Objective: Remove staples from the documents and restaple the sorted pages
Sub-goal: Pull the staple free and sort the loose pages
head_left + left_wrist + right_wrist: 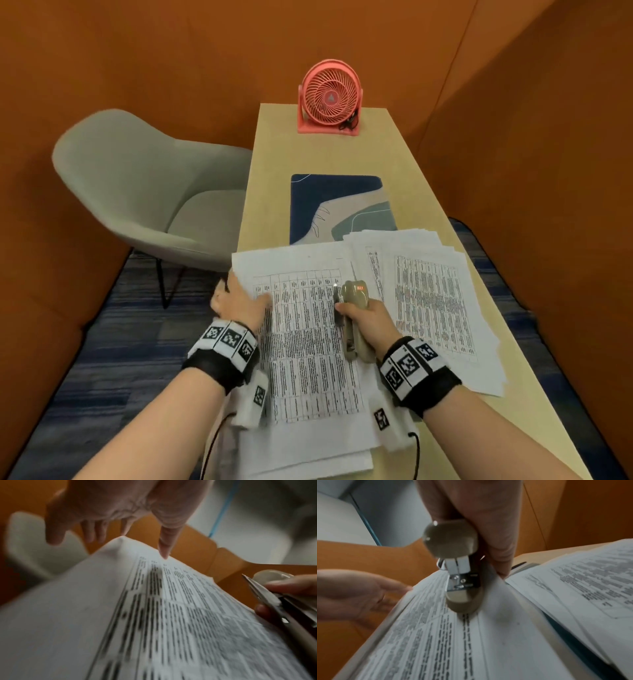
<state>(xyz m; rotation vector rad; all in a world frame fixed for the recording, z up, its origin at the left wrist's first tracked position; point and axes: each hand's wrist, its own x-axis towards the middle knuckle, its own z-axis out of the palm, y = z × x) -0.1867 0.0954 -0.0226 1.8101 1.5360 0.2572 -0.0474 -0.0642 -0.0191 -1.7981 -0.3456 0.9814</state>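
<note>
Item: stapler [354, 317], clasped in your right hand [368, 317]. Left hand [236, 301], fingers loose, steadies near stack [308, 342]; square edges before stapling.

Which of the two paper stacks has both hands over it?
The near-left stack: the left hand touches it, the right hand holds the stapler above. The right stack lies untouched.

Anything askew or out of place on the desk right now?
Yes: the right pile of papers is fanned, its edges uneven, and it covers part of the desk mat. The stapler in the right hand stands on the nearer stack.
</note>
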